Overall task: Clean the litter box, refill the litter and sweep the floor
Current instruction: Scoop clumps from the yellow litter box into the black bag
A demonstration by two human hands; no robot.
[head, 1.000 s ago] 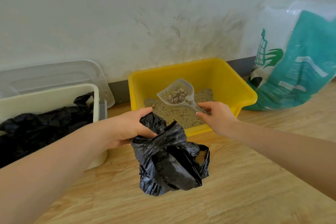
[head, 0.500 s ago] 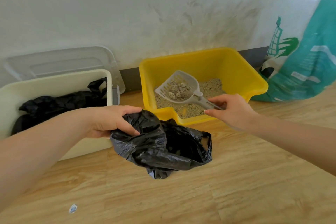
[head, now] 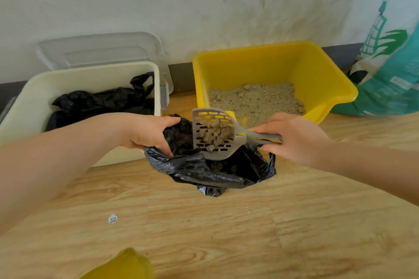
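A right hand grips the handle of a slotted grey litter scoop, its clump-laden bowl tipped over the mouth of a black plastic bag that the left hand pinches open at the rim. Beyond both grips sits the yellow litter box. The bag looks thin and limp, best held by its rim; the scoop looks stiff and light.

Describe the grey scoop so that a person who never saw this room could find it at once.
Find the yellow litter box standing against the wall. Just in front of its near edge, a black bag lies open on the wooden floor, held by the left hand. The grey scoop is tilted over that bag, its handle gripped by the right hand; it alone has slots and carries clumps.
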